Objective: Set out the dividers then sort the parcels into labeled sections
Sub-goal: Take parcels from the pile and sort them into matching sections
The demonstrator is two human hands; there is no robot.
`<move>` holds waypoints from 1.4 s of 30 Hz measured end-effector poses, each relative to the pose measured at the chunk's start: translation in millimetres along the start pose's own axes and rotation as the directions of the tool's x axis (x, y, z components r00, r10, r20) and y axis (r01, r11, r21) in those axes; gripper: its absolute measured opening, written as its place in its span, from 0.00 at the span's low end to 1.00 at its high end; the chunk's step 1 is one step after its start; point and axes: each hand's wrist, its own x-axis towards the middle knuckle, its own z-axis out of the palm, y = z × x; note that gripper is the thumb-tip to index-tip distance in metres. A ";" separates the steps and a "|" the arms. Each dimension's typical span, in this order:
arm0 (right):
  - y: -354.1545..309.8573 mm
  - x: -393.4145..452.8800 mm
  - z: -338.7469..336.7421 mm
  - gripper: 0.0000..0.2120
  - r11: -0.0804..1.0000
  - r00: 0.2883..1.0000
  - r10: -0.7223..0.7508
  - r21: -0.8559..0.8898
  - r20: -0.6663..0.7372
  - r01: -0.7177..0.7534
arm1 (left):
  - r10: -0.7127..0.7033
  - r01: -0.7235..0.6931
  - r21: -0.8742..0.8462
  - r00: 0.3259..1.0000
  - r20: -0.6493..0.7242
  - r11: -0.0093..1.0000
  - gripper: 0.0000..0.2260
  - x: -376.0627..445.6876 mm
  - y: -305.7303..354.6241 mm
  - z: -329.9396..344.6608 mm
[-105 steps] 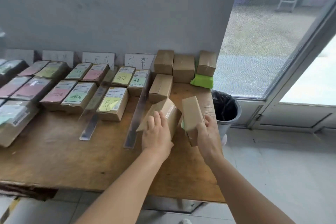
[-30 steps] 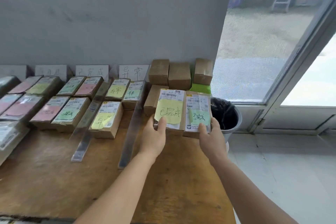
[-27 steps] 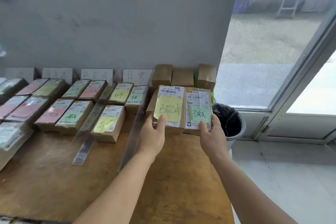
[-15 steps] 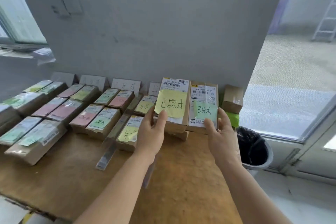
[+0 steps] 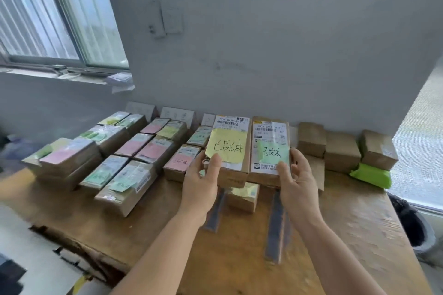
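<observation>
Left hand (image 5: 200, 181): your fingers are clamped on the parcel with the yellow note (image 5: 231, 148), thumb pressed on the note's lower edge.
Right hand (image 5: 298, 181): your fingers are clamped on the parcel with the green note (image 5: 269, 148), thumb on its lower right corner.
Held parcels: side by side and touching, raised above the table (image 5: 239, 258), label faces tilted toward you, at 12 o'clock from your wrists.
Sorted parcels (image 5: 134, 151): rows with pink, green and yellow notes lying on the table, from 9 to 11 o'clock of your left hand.
Section labels (image 5: 177, 115): white cards leaning on the wall behind the rows, at 11 o'clock; writing too small to read.
Dividers (image 5: 275, 230): two clear strips lying flat on the table below your hands, running toward 6 o'clock.
Small parcel (image 5: 243, 195): on the table between the dividers, under the held pair.
Plain boxes (image 5: 340, 151): brown, no notes visible, against the wall at 2 o'clock of your right hand.
Green packet (image 5: 370, 175): under the rightmost plain box, at 3 o'clock.
Bin (image 5: 417, 230): black-lined, off the table's right edge at 4 o'clock.
</observation>
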 end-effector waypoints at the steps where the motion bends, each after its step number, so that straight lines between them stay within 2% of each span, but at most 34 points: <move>1: -1.5 -6.6 16.4 0.22 1.000 1.000 0.002 -0.018 0.012 -0.002 | -0.001 0.002 0.012 1.000 -0.011 1.000 0.21 3.1 -3.7 -17.3; 3: -2.8 -20.2 48.7 0.23 0.997 1.000 -0.002 -0.083 0.029 0.005 | -0.014 0.016 0.039 0.999 -0.032 0.999 0.21 6.5 -10.8 -51.8; 6: -3.6 -42.6 91.5 0.24 0.980 0.997 0.007 -0.199 0.079 0.009 | -0.060 0.065 0.097 0.997 -0.052 0.993 0.15 7.8 -21.8 -100.4; 12: -3.1 -81.9 151.4 0.27 0.883 0.961 0.133 -0.469 0.241 -0.005 | -0.144 0.156 0.222 0.987 -0.069 0.962 0.21 17.0 -48.2 -167.6; 16: 13.8 -92.8 174.9 0.28 0.793 0.925 0.271 -0.607 0.265 -0.058 | -0.179 0.183 0.355 0.983 -0.045 0.917 0.24 20.9 -66.5 -184.1; 20: 36.1 -97.1 190.4 0.30 0.690 0.897 0.357 -0.721 0.261 -0.065 | -0.196 0.177 0.495 0.981 -0.014 0.851 0.21 23.9 -89.7 -188.7; 25: 53.9 -101.3 202.6 0.29 0.552 0.868 0.423 -0.833 0.258 -0.021 | -0.130 0.058 0.613 0.989 0.073 0.788 0.23 30.8 -112.0 -189.1; 27: 56.8 -102.0 204.6 0.28 0.522 0.881 0.398 -0.853 0.258 0.014 | -0.106 -0.030 0.697 0.983 0.151 0.716 0.22 33.7 -113.9 -190.0; 28: 57.6 -102.1 205.0 0.27 0.498 0.890 0.372 -0.866 0.265 0.050 | -0.098 -0.083 0.756 0.976 0.192 0.649 0.20 35.2 -113.7 -191.0; 30: 59.5 -100.4 206.1 0.29 0.434 0.902 0.306 -0.888 0.304 0.152 | -0.071 -0.241 0.874 0.952 0.297 0.422 0.22 39.4 -111.9 -192.9; 32: 60.9 -96.2 209.2 0.28 0.374 0.903 0.230 -0.889 0.364 0.263 | -0.031 -0.405 0.897 0.909 0.417 0.178 0.27 44.6 -109.5 -194.1; 34: 61.2 -91.1 214.5 0.26 0.352 0.896 0.202 -0.883 0.396 0.311 | -0.003 -0.495 0.869 0.869 0.495 0.031 0.28 52.4 -109.3 -192.7; 36: 61.6 -85.2 221.0 0.25 0.348 0.893 0.197 -0.881 0.404 0.321 | 0.025 -0.517 0.856 0.856 0.517 -0.010 0.26 62.1 -109.8 -189.3; 42: 64.9 -66.8 232.6 0.24 0.374 0.900 0.186 -0.876 0.394 0.306 | 0.003 -0.501 0.865 0.865 0.501 0.006 0.25 83.0 -104.8 -176.4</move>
